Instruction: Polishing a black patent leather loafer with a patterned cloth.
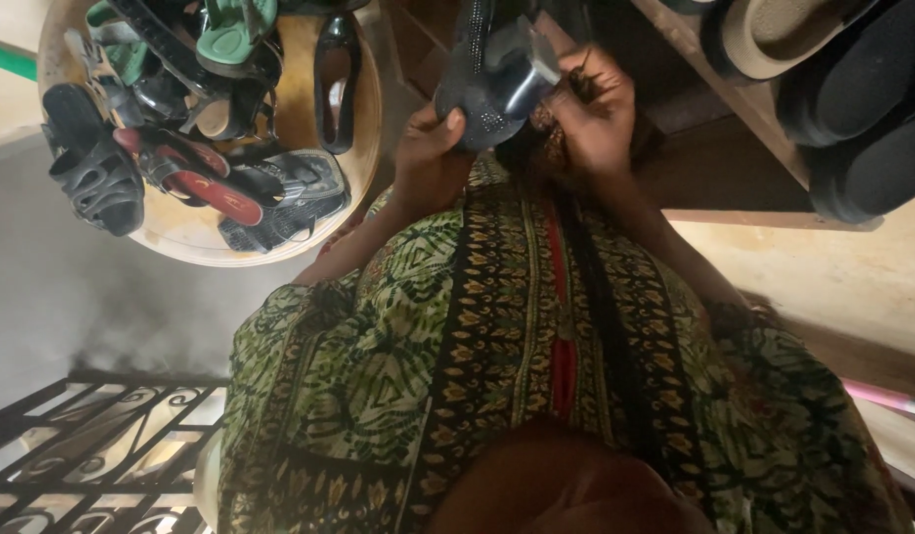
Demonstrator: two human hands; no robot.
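Both my hands hold a dark shoe (492, 79) with small shiny studs and a block heel, up in front of my green patterned dress (457, 326). My left hand (428, 148) grips the shoe from below, thumb pressed on its studded side. My right hand (596, 114) clasps the heel end from the right. A long dark braid (596, 287) hangs down over the dress.
A round tan basin (363, 129) at upper left holds several sandals and shoes in black, green and red. A wooden shelf (744, 109) at upper right carries dark and tan shoes. A black wrought-iron grille (91, 445) fills the lower left.
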